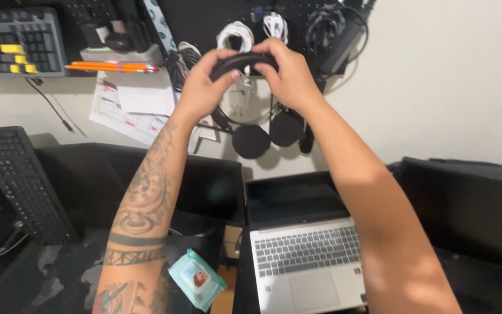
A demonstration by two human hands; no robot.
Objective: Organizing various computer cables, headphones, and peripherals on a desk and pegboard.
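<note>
At twelve o'clock, against the pegboard [204,17], a black headset [251,125] is gripped by its band: left hand [204,81] and right hand [289,72] closed around it. Laptop [306,261] noted at six, wipes packet [196,278] at seven.

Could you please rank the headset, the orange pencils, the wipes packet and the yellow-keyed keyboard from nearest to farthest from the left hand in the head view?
1. headset: its band is in the left hand's fingers.
2. orange pencils: on the shelf, to the left.
3. wipes packet: far below, by the laptop.
4. yellow-keyed keyboard: top left corner.
</note>
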